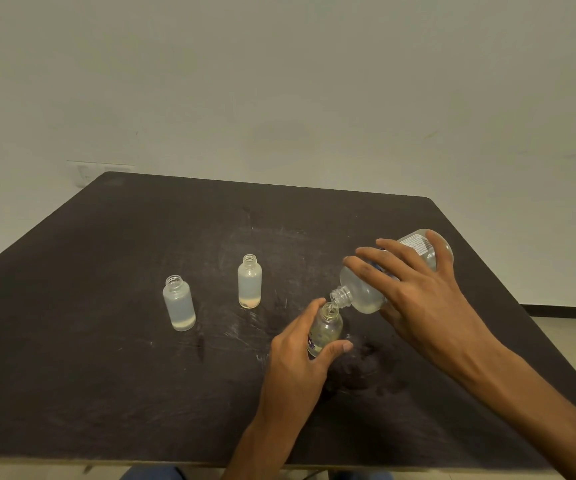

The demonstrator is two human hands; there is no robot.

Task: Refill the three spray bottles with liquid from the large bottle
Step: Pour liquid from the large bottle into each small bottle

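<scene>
My right hand (pixel 414 285) grips the large clear bottle (pixel 362 292), tilted with its neck down to the left. Its mouth sits over the open top of a small clear bottle (pixel 328 327) with a printed label, and liquid runs into it. My left hand (pixel 300 344) holds that small bottle upright on the table, thumb in front and fingers behind. Two more small frosted bottles stand uncapped to the left: one (pixel 249 282) in the middle and one (pixel 179 303) further left, each with a little liquid at the bottom.
The dark, scuffed table (pixel 106 375) stands against a pale wall. A white wall socket (pixel 85 173) shows behind its far left corner. The table's right edge runs diagonally behind my right forearm. No caps or spray heads are in view.
</scene>
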